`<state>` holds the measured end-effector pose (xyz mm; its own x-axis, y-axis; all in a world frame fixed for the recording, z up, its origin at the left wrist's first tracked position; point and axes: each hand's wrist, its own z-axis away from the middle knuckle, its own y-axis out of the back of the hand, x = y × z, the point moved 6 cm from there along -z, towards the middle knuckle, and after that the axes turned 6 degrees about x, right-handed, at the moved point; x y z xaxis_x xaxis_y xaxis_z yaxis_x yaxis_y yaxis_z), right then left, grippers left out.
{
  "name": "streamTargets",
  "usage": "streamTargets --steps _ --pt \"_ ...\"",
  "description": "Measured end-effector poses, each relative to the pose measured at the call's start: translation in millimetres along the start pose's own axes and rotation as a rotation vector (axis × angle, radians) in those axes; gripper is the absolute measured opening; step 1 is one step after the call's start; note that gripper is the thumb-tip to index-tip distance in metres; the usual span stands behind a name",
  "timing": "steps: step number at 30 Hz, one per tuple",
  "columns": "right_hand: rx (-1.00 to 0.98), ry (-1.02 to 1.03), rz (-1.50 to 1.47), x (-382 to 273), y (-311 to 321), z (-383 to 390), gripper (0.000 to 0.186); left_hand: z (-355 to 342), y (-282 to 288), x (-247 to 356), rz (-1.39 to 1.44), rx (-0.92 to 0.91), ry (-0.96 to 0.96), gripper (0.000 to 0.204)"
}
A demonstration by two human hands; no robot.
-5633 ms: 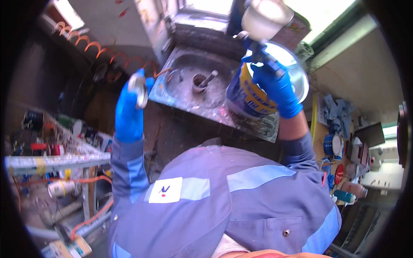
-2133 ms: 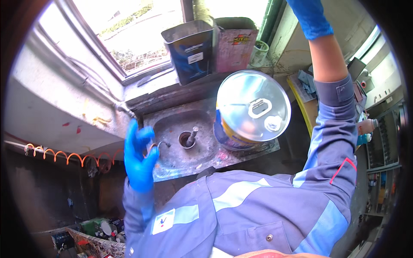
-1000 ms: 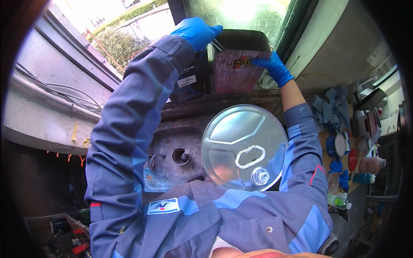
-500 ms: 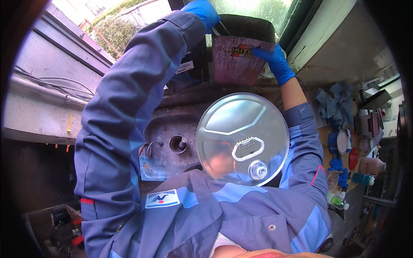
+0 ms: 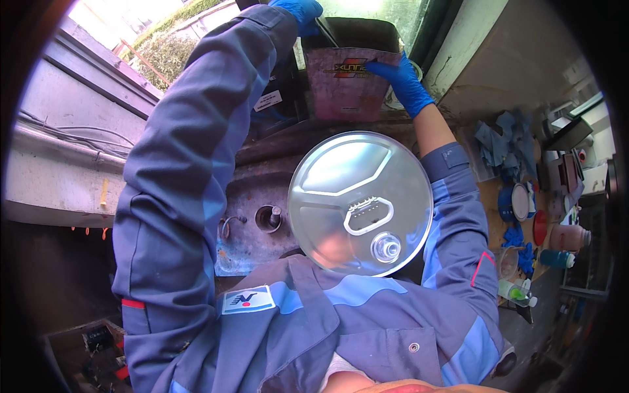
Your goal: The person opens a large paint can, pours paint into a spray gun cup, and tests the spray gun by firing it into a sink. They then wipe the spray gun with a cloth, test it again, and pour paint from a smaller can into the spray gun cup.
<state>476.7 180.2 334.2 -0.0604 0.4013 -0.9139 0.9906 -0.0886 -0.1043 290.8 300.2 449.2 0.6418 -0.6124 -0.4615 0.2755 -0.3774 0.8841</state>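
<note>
My left hand (image 5: 296,14) is up at the window, fingers curled at the left rim of a square pink tin (image 5: 347,95), by a thin rod leaning inside it; what exactly it holds is hidden. My right hand (image 5: 403,82) grips the tin's right side, its thumb on the front. A dark tin (image 5: 275,114) stands just left, partly behind my left sleeve. Below them a large drum with a silver lid (image 5: 354,170), a handle and a clear spout fitting, covers the right part of a stained metal sink (image 5: 239,259).
A window frame (image 5: 111,72) and cables (image 5: 78,134) run along the left, above an orange coiled hose (image 5: 88,230). At right a cluttered bench holds blue cloths (image 5: 501,144), cans (image 5: 521,202), crumpled blue gloves (image 5: 525,257) and bottles (image 5: 557,257). A bin of parts (image 5: 92,340) sits lower left.
Earlier my hands held a cup-topped tool and a round metal piece over the sink. They have since risen to the windowsill and taken hold at the pink tin, which shifts slightly in view.
</note>
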Motion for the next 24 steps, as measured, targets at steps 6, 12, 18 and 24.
streamTargets --steps 6,12,18,24 --pt "-0.035 0.044 -0.004 2 -1 -4 0.061 25 33 10 1.017 0.052 0.088 0.043" --pt "-0.039 0.032 -0.005 4 0 -5 0.063 33 32 10 1.457 -0.014 0.457 0.05" --pt "-0.009 0.015 -0.045 0 -1 -5 0.069 24 35 16 0.776 0.125 -0.306 0.028" --pt "-0.03 0.015 -0.009 -1 -2 -7 0.067 -1 18 34 0.245 0.011 -0.294 0.02"
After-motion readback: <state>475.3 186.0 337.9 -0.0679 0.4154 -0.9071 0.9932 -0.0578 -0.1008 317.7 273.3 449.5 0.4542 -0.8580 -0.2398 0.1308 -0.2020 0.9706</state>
